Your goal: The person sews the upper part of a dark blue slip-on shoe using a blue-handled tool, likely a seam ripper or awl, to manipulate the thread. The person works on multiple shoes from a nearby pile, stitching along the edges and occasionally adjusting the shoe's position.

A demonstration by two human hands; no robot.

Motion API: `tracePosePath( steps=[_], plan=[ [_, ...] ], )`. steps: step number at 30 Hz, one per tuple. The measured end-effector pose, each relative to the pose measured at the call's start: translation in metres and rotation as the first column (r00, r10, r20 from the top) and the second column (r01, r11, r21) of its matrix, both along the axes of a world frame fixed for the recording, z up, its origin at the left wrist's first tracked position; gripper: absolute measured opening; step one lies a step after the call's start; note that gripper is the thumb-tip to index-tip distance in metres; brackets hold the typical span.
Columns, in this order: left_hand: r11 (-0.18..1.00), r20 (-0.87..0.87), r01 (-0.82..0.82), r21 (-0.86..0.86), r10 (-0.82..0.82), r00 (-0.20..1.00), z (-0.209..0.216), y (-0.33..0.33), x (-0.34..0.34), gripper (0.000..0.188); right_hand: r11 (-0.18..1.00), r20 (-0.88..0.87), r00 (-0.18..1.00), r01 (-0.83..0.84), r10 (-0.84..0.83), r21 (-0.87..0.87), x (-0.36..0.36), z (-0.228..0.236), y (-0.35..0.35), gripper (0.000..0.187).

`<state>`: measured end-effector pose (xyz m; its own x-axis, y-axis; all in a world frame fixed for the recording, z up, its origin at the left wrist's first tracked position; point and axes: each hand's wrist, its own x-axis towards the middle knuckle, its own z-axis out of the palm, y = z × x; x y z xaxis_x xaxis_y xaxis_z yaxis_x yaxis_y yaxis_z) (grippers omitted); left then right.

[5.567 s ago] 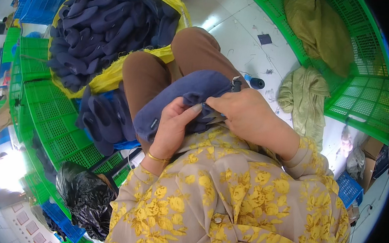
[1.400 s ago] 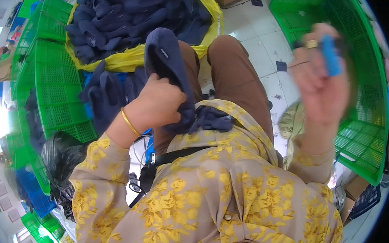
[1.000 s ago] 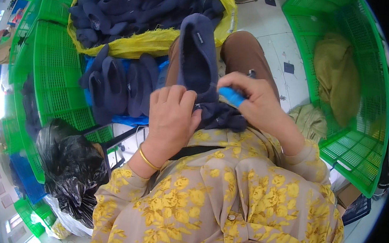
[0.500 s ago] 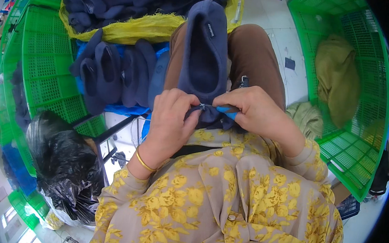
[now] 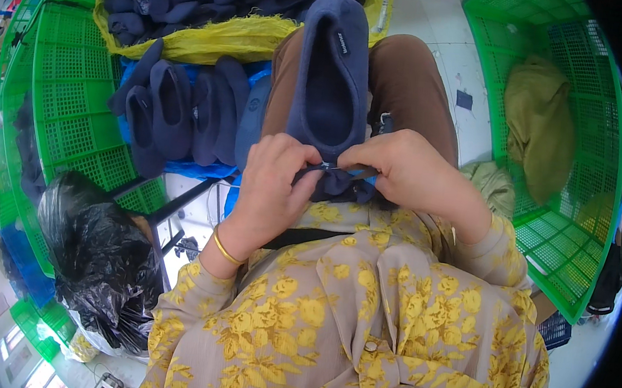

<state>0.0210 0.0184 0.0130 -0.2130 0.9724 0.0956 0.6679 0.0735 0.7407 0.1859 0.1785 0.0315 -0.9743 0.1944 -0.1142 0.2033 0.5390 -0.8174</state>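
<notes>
A dark blue felt slipper (image 5: 313, 65) lies on my lap, toe pointing away and opening upward, with a small label inside. At its heel end, my left hand (image 5: 275, 175) pinches dark blue cloth (image 5: 338, 185) between thumb and fingers. My right hand (image 5: 409, 166) is closed right beside it, its fingertips at the slipper's heel edge. It grips a small thin dark tool (image 5: 366, 173), mostly hidden by the fingers, so its kind is unclear. A fine pale strand or metal tip shows between the two hands.
Several matching slippers (image 5: 172, 107) stand on blue plastic to the left. Beyond them sits a yellow sack (image 5: 266, 44) full of dark blue slippers. Green crates flank me, left (image 5: 73, 78) and right (image 5: 487, 31); the right one holds olive cloth (image 5: 534, 126). A black plastic bag (image 5: 93, 247) is at lower left.
My right hand has shifted slightly up and left, toward my left fingertips. The tool's blue part, visible before, is now hidden. The slipper has moved a little.
</notes>
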Motion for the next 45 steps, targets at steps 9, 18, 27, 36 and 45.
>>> tracePosePath(
  steps=[9,18,27,36,45],
  plan=[
    [1.0,0.044,0.005,-0.004,-0.005,0.999,-0.002,0.003,-0.001,0.019,1.0,0.053,0.999,0.001,0.0,-0.018,0.005,0.004,0.001,0.041],
    [1.0,0.06,0.01,-0.008,-0.01,0.998,-0.008,0.003,-0.005,0.018,0.999,0.054,0.999,-0.006,0.004,0.045,-0.003,0.0,-0.001,0.035],
    [1.0,0.252,0.0,-0.013,0.003,0.968,-0.019,-0.003,-0.008,0.015,0.975,-0.104,0.989,0.082,-0.105,-0.207,-0.001,-0.028,-0.01,0.027],
    [1.0,0.245,-0.016,-0.018,0.02,0.969,-0.018,-0.002,-0.006,0.016,0.993,-0.001,0.994,0.106,-0.106,-0.058,0.004,-0.026,-0.015,0.023],
    [0.999,0.263,-0.051,0.003,0.048,0.964,-0.021,-0.002,0.0,0.017,0.998,0.018,0.999,0.05,-0.049,-0.048,0.003,-0.028,-0.021,0.029]
  ],
)
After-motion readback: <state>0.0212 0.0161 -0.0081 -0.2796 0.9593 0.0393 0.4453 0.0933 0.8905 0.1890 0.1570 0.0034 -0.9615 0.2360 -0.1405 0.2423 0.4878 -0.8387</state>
